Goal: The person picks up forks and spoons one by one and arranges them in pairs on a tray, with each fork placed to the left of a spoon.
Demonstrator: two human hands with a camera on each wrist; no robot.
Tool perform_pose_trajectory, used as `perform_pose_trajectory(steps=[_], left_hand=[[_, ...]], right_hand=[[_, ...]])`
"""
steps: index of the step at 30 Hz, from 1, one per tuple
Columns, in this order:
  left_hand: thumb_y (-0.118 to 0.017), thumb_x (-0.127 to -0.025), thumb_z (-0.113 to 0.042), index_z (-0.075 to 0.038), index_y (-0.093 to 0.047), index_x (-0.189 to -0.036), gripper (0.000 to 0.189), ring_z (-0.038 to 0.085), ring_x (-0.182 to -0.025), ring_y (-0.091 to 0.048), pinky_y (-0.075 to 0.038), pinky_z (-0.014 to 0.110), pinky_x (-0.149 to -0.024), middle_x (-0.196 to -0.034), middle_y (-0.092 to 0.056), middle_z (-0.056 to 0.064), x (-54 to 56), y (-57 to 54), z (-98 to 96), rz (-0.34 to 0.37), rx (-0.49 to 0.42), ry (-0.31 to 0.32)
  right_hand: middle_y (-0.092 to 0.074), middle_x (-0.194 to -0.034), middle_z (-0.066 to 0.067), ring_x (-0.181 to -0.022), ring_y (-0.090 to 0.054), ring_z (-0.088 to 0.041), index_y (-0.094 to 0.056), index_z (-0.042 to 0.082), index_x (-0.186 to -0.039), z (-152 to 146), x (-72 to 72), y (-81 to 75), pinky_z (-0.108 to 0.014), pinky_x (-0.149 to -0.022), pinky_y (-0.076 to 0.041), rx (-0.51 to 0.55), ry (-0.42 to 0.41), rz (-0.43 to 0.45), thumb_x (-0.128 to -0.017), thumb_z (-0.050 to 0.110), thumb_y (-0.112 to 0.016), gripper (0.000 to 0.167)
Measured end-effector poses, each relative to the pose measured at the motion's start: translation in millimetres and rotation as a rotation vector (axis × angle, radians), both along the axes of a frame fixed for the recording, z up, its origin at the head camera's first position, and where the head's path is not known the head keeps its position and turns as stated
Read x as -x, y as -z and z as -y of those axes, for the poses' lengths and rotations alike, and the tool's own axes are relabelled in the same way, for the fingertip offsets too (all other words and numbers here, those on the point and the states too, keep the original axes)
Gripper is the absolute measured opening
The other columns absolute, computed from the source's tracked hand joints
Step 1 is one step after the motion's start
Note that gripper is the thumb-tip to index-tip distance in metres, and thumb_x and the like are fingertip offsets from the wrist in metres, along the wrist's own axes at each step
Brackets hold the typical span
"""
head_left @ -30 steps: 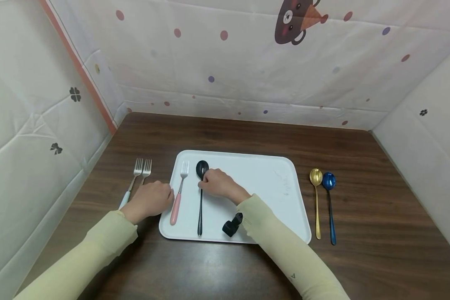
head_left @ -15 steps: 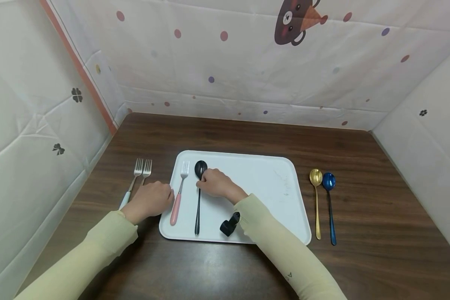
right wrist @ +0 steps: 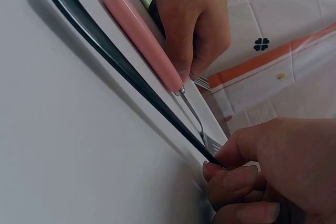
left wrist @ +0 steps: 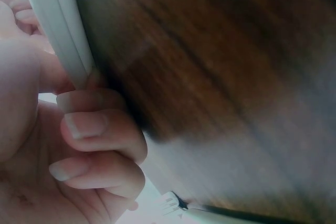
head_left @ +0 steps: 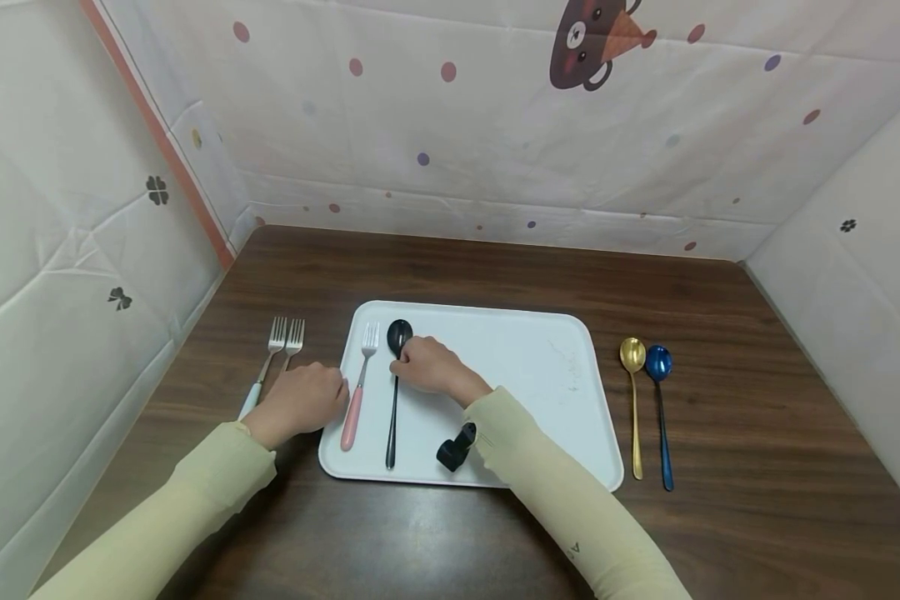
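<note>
A black long-handled spoon [head_left: 392, 425] lies lengthwise over the white tray [head_left: 525, 375], its bowl toward the far edge. My right hand [head_left: 437, 367] pinches its neck between thumb and fingers, seen close up in the right wrist view, where the dark spoon handle [right wrist: 118, 66] slants above its shadow. Left of the spoon, a pink-handled fork [head_left: 352, 417] rests on the tray, roughly parallel. At the tray's left side my left hand [head_left: 305, 400] grips the rim; in the left wrist view, curled fingers [left wrist: 105, 129] hold the white tray edge [left wrist: 60, 19].
Two forks [head_left: 273, 342] lie on the brown table [head_left: 450, 267] left of the tray, handles partly behind my left hand. To the tray's right are a gold spoon [head_left: 633, 400] and a blue spoon [head_left: 661, 408]. Printed cloth walls [head_left: 487, 125] enclose the table.
My right hand has shifted slightly left with the black spoon, bringing it closer to the pink-handled fork. The left hand stays at the tray's rim.
</note>
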State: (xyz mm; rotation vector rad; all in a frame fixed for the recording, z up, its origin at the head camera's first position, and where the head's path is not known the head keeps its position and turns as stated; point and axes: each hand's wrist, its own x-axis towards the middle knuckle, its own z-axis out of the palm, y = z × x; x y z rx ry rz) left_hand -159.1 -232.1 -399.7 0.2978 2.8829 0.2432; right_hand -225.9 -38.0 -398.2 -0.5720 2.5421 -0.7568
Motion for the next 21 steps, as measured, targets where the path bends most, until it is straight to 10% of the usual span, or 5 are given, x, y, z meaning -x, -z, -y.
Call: perform_pose_trajectory(steps=[21], left_hand=[[-0.046, -0.096, -0.021, -0.007, -0.06, -0.072, 0.031, 0.018, -0.05, -0.045, -0.035, 0.029, -0.047, -0.056, -0.046, 0.005, -2.3, -3.2, -2.0, 0.001, 0.002, -0.006]], right_hand=[[-0.035, -0.046, 0.005, -0.045, -0.036, -0.01, -0.045, 0.015, -0.049, 5.7, 1.1, -2.2, -0.023, -0.045, -0.027, -0.029, 0.009, -0.001, -0.095, 0.025, -0.056, 0.049]])
